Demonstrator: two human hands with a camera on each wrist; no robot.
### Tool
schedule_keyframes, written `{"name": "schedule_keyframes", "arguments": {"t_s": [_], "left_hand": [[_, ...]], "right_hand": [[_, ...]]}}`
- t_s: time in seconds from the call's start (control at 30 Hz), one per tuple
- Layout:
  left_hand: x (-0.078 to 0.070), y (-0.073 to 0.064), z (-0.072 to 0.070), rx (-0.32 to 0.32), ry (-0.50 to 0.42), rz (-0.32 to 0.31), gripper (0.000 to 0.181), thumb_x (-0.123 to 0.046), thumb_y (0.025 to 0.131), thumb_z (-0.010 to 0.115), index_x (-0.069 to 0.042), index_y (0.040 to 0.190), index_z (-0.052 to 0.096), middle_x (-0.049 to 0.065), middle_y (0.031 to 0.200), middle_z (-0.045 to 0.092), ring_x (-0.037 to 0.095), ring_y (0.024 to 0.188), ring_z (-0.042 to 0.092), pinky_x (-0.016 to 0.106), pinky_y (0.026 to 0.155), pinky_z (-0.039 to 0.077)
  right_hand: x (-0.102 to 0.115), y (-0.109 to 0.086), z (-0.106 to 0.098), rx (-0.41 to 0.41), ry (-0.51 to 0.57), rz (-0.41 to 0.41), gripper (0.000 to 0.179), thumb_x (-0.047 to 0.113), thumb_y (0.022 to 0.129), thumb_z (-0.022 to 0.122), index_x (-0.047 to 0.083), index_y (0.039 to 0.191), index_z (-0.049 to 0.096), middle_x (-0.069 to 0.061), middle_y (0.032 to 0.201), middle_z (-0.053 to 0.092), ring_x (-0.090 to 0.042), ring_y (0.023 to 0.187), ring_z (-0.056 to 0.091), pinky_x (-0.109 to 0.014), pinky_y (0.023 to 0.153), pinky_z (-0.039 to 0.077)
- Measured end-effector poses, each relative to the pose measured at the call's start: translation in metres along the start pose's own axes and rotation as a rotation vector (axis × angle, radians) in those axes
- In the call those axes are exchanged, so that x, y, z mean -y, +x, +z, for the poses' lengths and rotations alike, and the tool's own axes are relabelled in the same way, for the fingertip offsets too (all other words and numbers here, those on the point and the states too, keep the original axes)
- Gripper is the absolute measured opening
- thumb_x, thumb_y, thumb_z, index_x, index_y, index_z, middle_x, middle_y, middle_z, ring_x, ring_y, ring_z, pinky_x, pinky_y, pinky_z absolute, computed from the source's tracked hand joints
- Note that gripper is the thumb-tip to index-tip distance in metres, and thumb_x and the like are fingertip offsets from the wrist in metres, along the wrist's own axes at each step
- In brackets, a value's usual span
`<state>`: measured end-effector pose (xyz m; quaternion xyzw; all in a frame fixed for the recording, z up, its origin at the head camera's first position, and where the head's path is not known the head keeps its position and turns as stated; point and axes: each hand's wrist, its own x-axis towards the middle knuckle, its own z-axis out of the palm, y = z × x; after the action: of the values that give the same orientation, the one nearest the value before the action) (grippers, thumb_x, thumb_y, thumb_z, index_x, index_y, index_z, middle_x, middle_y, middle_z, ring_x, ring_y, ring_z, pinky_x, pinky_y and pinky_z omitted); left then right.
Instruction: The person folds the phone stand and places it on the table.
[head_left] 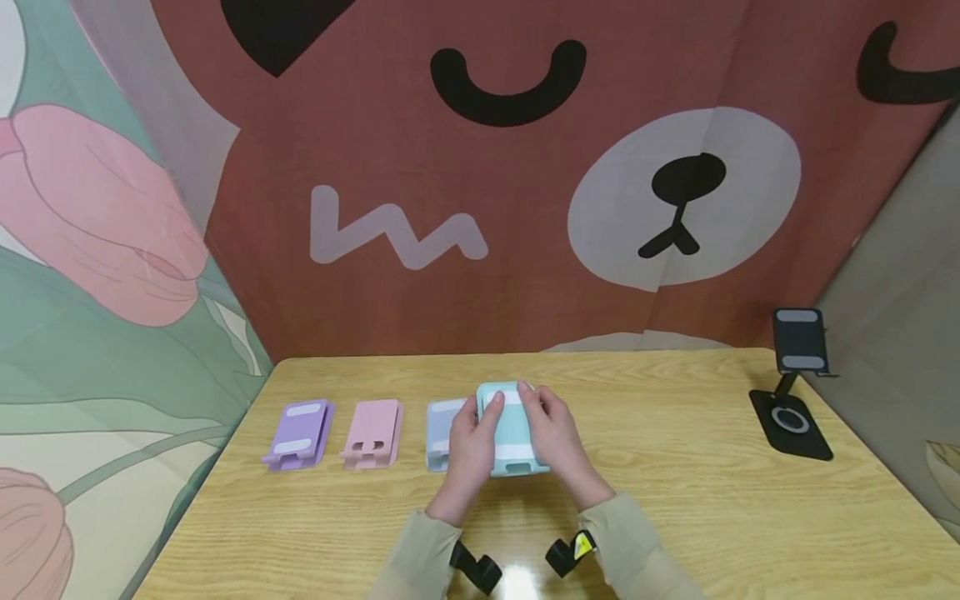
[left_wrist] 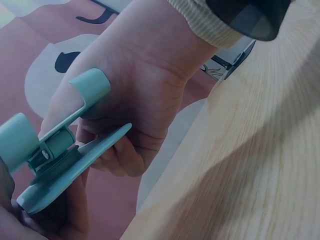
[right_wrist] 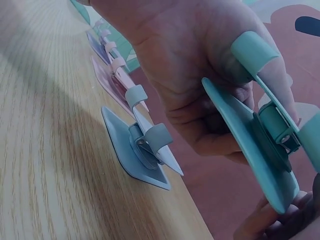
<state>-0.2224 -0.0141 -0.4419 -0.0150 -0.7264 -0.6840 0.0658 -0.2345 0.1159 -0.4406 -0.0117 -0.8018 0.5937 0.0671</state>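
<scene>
Both hands hold a folded teal phone stand above the table. On its left side, the left hand grips it with the thumb on the upper face. The right hand grips the opposite side, its thumb also on top. In the right wrist view, the base plate and the hinged holder stand slightly apart, and the left hand's fingers curl under the base. Beside the left hand lies a folded blue phone stand, partly hidden by that hand.
A folded pink phone stand and a folded purple one lie further left on the wooden table. An unfolded black phone stand stands upright at the right edge. Behind hangs a brown bear-print cloth.
</scene>
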Motion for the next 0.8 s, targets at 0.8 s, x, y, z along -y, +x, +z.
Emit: {"name": "schedule_keyframes", "arguments": {"t_s": [0.8], "left_hand": [[0.006,0.004,-0.002,-0.04,0.027,-0.044,0.058,-0.051,0.103,0.055,-0.002,0.133,0.051,0.012,0.113,0.062,0.025,0.099,0.06,0.041,0.084,0.05]], "right_hand": [[0.0,0.002,-0.01,0.071,0.102,0.048,0.048,0.047,0.105,0.053,0.0,0.118,0.059,-0.012,0.095,0.063,-0.022,0.079,0.062,-0.033,0.069,0.052]]}}
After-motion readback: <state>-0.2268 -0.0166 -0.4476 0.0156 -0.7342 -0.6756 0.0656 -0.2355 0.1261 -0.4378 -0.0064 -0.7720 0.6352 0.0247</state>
